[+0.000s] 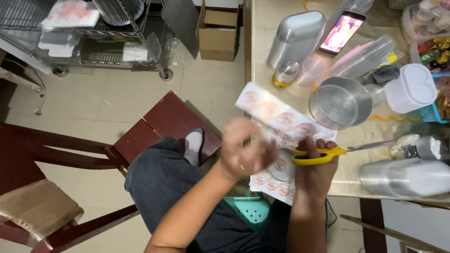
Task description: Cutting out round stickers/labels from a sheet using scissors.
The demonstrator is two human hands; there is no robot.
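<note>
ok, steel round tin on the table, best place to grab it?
Grip the steel round tin by its rim, coming from above. It sits upright with the mouth open; clear cup stacks and a white container crowd the sides, so the near rim looks freest.

sticker sheet [276,115]: long white strip printed with round pinkish labels, blurred; raised off the table and tilted, far end up and left over the table's left edge, near end down at the left hand [243,150].
second sticker sheet [274,185]: white, rows of the same round labels, lying flat at the table's near edge, partly under the hands.
scissors [337,151]: yellow handles, silver blades; gripped in the right hand [315,164], blades together or nearly so, pointing right, level over the table near its front edge.
round lid [281,166]: clear disc with one label at its centre, lying on the flat sheet between the hands.
</note>
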